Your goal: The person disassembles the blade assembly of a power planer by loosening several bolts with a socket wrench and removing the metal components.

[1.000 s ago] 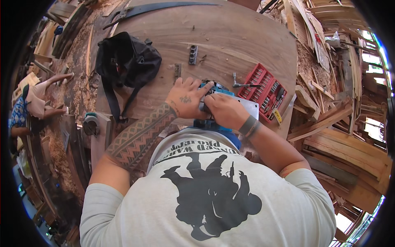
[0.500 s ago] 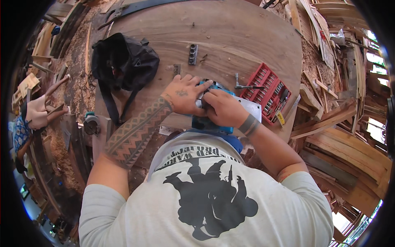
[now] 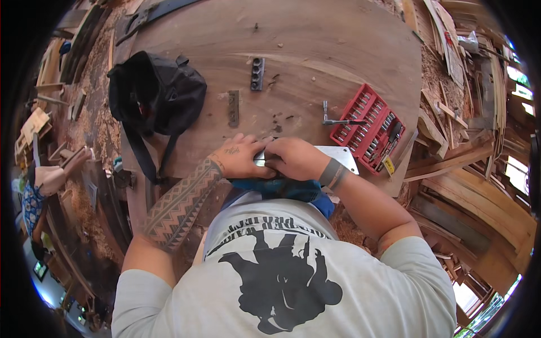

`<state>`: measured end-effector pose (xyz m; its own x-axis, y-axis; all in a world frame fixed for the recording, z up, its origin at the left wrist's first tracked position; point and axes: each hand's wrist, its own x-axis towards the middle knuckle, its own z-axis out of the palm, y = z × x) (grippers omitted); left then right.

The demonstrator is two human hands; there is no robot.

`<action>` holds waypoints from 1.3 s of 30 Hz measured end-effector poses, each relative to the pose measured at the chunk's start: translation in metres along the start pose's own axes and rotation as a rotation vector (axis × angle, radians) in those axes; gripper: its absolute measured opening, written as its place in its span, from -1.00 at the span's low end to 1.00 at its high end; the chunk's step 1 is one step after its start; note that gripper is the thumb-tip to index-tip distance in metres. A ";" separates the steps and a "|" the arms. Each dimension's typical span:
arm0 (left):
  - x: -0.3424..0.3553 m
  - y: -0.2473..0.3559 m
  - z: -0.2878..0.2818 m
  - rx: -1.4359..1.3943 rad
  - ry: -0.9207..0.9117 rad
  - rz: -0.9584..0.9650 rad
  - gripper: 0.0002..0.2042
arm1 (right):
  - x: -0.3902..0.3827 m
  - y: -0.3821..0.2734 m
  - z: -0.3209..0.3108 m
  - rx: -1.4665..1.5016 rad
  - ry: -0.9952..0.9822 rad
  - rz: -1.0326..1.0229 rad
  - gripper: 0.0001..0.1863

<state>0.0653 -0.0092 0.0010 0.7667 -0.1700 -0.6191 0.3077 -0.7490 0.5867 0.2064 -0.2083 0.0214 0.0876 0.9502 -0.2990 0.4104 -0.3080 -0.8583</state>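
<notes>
A teal power tool (image 3: 301, 190) with a flat silvery metal plate (image 3: 341, 153) rests against my body at the table's near edge. My left hand (image 3: 239, 158) is closed round its left end, the thumb along a shiny metal part. Beside it, my right hand (image 3: 296, 158) has its fingers curled down onto the tool; its fingertips pinch something hidden beneath them. Ahead of my hands lie a dark metal block with round holes (image 3: 257, 74) and a narrow grey-brown bar (image 3: 234, 108).
A red socket set case (image 3: 366, 124) lies unfolded at right, with a T-shaped socket handle (image 3: 338, 120) across its edge. At left stands a black bag (image 3: 163, 90) with a dangling strap. Lumber (image 3: 479, 208) is stacked on the right. A person's hand (image 3: 49, 179) shows far left.
The power tool has come closer to my body and tipped, so less of its teal housing shows. Both hands moved with it, and the narrow bar is now uncovered.
</notes>
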 end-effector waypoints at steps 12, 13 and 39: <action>-0.034 0.001 0.013 -0.012 0.394 0.035 -0.01 | 0.012 0.012 -0.011 0.109 -0.008 -0.085 -0.69; -0.038 0.001 0.005 0.003 0.461 0.063 -0.08 | 0.012 0.012 -0.014 0.104 0.030 -0.107 -0.68; -0.003 0.115 0.035 -0.448 0.564 0.986 -0.65 | 0.053 -0.305 -0.081 0.007 0.637 -0.763 -0.81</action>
<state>0.0787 -0.1172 0.0526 0.8838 -0.1552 0.4414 -0.4627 -0.1496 0.8738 0.1597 -0.0599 0.3008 0.2746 0.7413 0.6124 0.5550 0.3979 -0.7305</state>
